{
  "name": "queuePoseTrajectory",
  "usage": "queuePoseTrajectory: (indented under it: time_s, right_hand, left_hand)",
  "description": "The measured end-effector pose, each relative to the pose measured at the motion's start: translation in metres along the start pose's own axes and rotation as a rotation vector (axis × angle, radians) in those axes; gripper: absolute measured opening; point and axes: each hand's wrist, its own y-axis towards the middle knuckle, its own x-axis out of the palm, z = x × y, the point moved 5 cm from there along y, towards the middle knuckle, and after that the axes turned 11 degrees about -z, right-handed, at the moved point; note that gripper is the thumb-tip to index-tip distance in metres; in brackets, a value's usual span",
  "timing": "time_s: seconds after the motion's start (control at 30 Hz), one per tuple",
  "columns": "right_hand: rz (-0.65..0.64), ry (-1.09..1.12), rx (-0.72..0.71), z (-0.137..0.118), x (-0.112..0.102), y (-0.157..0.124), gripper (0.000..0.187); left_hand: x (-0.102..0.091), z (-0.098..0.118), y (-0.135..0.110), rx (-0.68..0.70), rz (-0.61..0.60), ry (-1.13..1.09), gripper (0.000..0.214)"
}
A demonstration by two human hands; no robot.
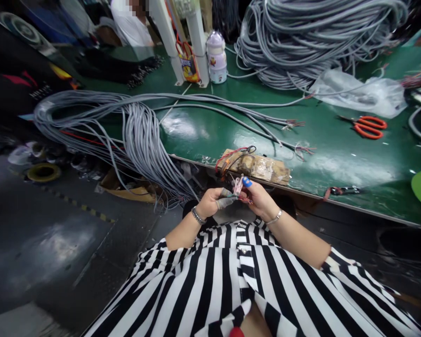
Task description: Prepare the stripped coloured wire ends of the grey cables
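Just in front of the bench edge, my left hand (pixel 210 202) and my right hand (pixel 258 199) meet over a small bunch of thin wires (pixel 237 186), white and red strands among them. Wrapped fingertips of my left hand pinch the bunch from the left. On my right thumb sits a blue cover; that hand grips the wires from the other side. Fingers hide much of the bunch, so where its cable runs I cannot tell. Right beyond the hands, a worn wooden block (pixel 266 168) with tape and red and black wires lies at the bench edge.
A bundle of grey cables (pixel 143 135) hangs over the green bench (pixel 323 150) at left. Orange-handled scissors (pixel 370 126) lie at right near a plastic bag (pixel 365 93). A big cable coil (pixel 301 42) and a bottle (pixel 216 58) stand behind. Another person (pixel 131 23) is at far left.
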Motion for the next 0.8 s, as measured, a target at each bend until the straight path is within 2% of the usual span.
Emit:
queuePoseTrajectory:
  time_s: [0.17,0.37,0.43,0.57,0.7,0.8]
  right_hand:
    - [-0.001,0.093,0.079,0.006,-0.005,-0.005,0.061]
    - [0.050,0.087,0.104,0.014,-0.021,-0.013,0.059]
    - [0.058,0.081,0.109,0.018,-0.025,-0.015,0.060]
    - [0.033,-0.009,0.123,0.023,-0.026,-0.018,0.060]
    - [0.043,-0.126,0.017,0.017,-0.026,-0.023,0.053]
    - [0.097,-0.234,-0.090,0.004,-0.029,-0.033,0.047]
  left_hand:
    - [0.001,0.007,-0.016,-0.015,-0.046,0.047,0.039]
    - [0.010,0.007,-0.059,0.035,-0.200,0.237,0.028]
    - [0.006,0.000,-0.071,0.027,-0.141,0.284,0.027]
    - [-0.015,-0.021,-0.083,-0.040,0.093,0.289,0.030]
    - [-0.037,-0.045,-0.079,-0.117,0.267,0.275,0.030]
    - [-0.052,-0.061,-0.070,-0.181,0.348,0.343,0.029]
